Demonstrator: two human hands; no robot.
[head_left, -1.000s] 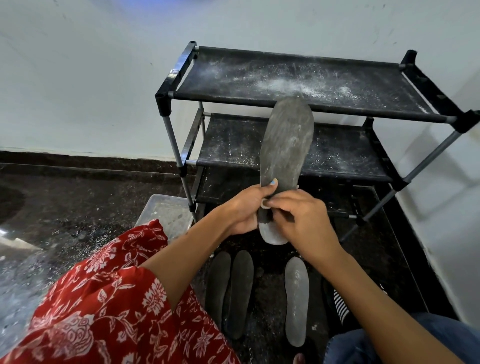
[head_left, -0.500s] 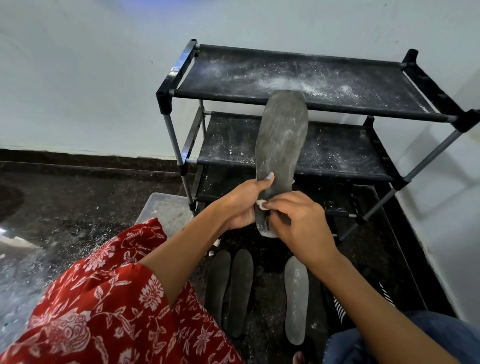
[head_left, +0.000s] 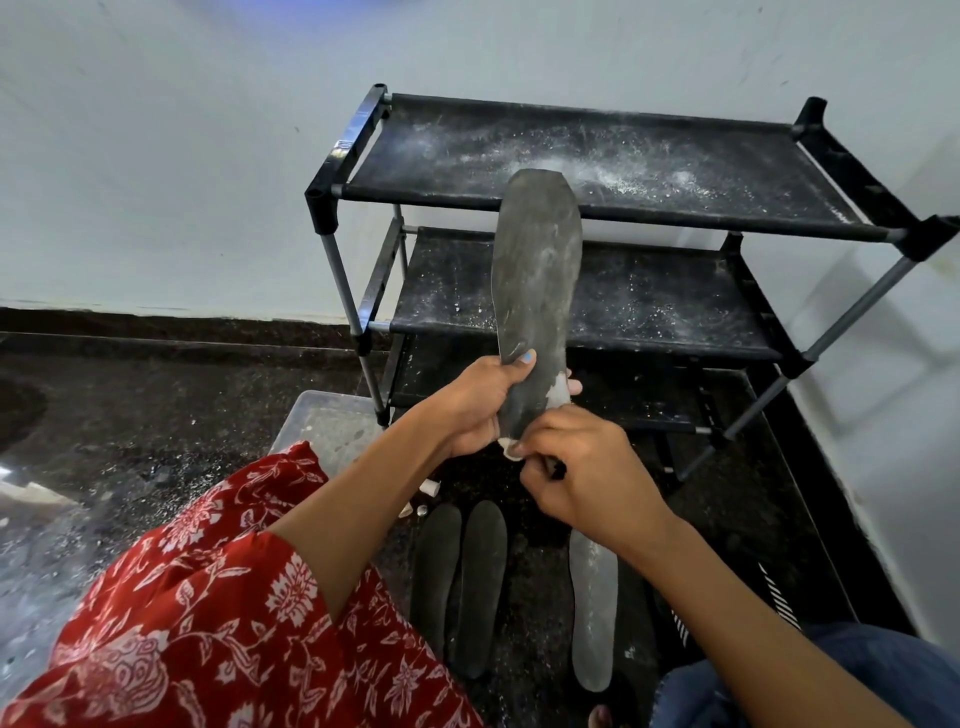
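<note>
Dark speckled floor (head_left: 156, 415) runs up to a pale wall, and a black shoe rack (head_left: 649, 156), dusted with white powder, stands against it. In front of the rack I hold a worn grey insole (head_left: 537, 270) upright, toe up, with its heel down between my hands. My left grip (head_left: 475, 410) is closed round the lower part, thumb across the front face and fingertips showing past the far edge. My right grip (head_left: 582, 467) is curled tight, pinching a small whitish piece (head_left: 511, 448) against the heel edge. Whether that piece is chalk, cloth or peeling lining I cannot tell.

To do this well, I judge the left should hold the insole stiff so it does not flex. The right should work in short strokes close to the pinch, so the thin piece neither tears nor slips. Both forearms reach forward and meet at the heel, the right wrist bent down, knuckles up. Three more insoles (head_left: 483, 582) lie side by side on the floor below.
</note>
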